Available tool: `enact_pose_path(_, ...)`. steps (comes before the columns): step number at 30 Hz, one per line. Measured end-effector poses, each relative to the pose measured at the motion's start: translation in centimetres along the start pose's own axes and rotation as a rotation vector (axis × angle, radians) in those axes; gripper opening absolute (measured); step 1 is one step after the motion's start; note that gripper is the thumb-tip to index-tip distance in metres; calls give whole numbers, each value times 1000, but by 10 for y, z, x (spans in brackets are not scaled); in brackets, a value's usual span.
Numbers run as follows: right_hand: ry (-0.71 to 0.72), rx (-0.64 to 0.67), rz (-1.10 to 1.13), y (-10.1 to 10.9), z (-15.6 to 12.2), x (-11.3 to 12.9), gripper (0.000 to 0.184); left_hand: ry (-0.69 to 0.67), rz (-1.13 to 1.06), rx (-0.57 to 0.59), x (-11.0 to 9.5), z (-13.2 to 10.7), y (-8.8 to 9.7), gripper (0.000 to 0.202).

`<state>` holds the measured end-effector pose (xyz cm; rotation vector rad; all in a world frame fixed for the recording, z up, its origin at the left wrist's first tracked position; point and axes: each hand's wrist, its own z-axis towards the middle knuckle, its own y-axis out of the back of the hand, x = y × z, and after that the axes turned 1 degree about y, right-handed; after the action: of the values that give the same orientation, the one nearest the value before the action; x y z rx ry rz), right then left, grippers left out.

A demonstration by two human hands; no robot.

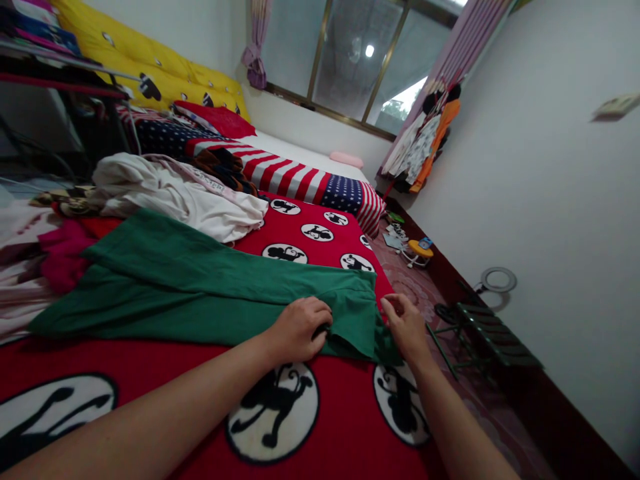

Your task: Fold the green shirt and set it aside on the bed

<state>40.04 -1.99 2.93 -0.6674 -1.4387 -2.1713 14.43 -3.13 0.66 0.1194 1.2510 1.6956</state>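
A green garment point(200, 280) lies spread flat across a red blanket point(330, 427) printed with black-and-white round figures. My left hand point(300, 328) rests on the garment's near right end, fingers curled into the cloth. My right hand point(406, 327) pinches the garment's right edge at the corner, where the fabric hangs over the side of the bed. Both forearms reach in from the bottom of the view.
A white garment point(185, 193) and pink and red clothes point(60, 257) are piled to the left. A stars-and-stripes cover point(300, 177) and yellow padding point(150, 67) lie further back. A green folding stool point(487, 330) stands on the floor at right, clothes hang by the window.
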Motion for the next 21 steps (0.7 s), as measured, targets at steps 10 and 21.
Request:
enact_pose_path(10, 221, 123, -279, 9, -15, 8, 18, -35, 85, 8, -2, -5, 12, 16)
enact_pose_path(21, 420, 395, -299, -15, -37, 34, 21, 88, 81, -4, -6, -13, 20, 25)
